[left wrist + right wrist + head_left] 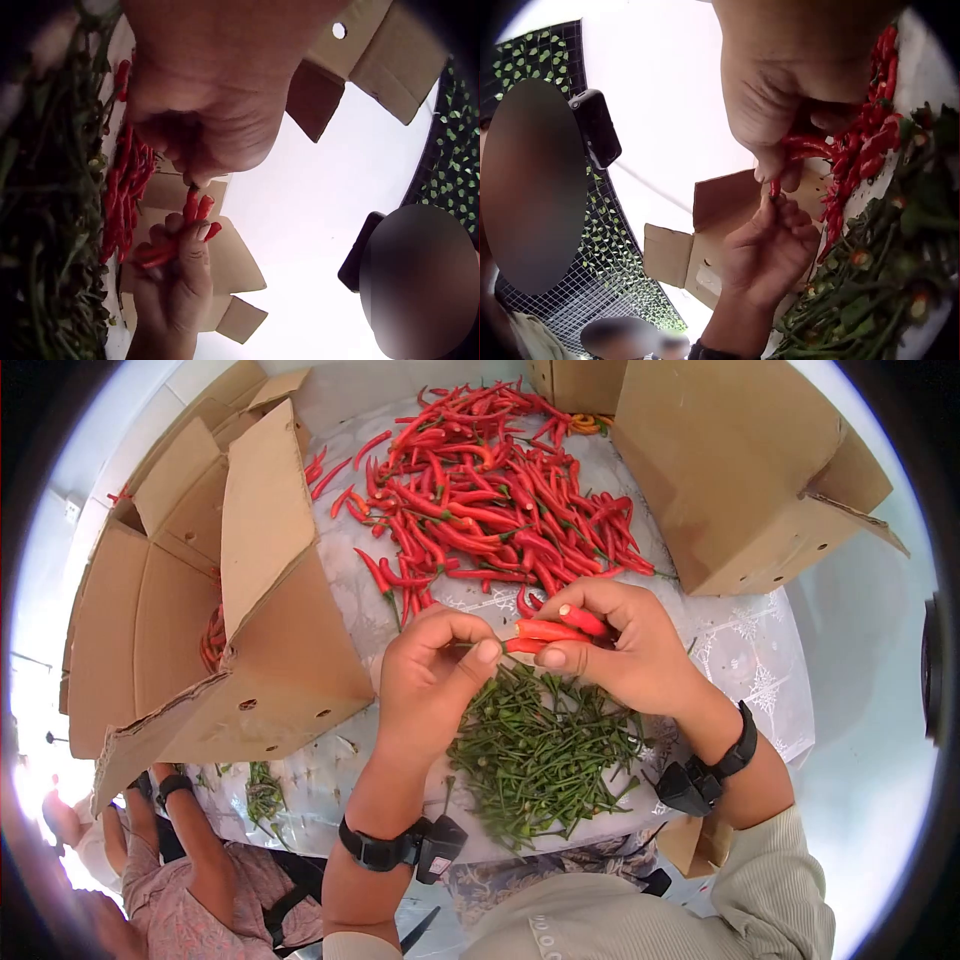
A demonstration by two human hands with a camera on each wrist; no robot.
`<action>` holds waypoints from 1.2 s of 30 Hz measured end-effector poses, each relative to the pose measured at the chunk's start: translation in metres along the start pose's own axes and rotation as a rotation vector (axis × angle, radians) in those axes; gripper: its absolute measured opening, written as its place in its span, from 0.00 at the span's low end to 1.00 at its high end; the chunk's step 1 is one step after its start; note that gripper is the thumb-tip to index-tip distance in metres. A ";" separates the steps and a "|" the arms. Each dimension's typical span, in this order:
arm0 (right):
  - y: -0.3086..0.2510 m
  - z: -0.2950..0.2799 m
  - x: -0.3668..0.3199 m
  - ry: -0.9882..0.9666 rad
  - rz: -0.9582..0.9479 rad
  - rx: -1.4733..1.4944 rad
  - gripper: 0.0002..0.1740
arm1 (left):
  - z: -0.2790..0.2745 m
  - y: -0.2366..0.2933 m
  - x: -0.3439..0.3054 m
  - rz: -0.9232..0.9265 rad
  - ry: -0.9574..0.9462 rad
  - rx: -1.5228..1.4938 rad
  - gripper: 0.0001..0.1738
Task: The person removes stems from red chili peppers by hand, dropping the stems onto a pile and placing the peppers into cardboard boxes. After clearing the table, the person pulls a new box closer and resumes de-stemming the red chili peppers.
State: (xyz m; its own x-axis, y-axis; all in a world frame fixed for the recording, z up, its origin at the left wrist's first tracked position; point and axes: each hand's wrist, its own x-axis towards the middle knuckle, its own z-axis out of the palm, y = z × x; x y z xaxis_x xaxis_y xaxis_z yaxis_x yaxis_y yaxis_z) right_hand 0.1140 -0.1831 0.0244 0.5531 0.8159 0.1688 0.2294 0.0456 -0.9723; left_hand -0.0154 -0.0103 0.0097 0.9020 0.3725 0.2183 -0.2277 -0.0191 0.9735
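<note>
Above the table, my right hand point(640, 650) grips a few red chili peppers point(550, 631), two of them showing pale, stemless ends. My left hand point(432, 675) pinches the green stem end of one of these chilies between thumb and index finger. In the right wrist view, this chili point(775, 186) bridges the two hands. Directly below the hands lies a heap of green chili stems point(545, 755). Beyond them spreads a large pile of red chilies point(490, 510), most with little or no stem showing.
An open cardboard box point(270, 670) stands at the left, with red chilies point(213, 640) inside. Another cardboard box point(740, 470) is at the back right. Another person's arm point(200, 830) reaches in at lower left, near a smaller bunch of stems point(264, 795).
</note>
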 end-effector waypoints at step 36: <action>0.003 -0.014 0.007 0.145 0.091 -0.707 0.16 | 0.005 0.003 -0.004 -0.131 -0.092 0.128 0.03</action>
State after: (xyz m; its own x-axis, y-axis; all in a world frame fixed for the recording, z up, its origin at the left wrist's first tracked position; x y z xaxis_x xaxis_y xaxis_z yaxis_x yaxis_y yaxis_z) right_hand 0.1304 -0.1854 0.0246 0.6840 0.7120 0.1591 0.6128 -0.4425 -0.6547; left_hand -0.0175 -0.0167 0.0118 0.9517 0.2936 0.0891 -0.0633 -0.0963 0.9933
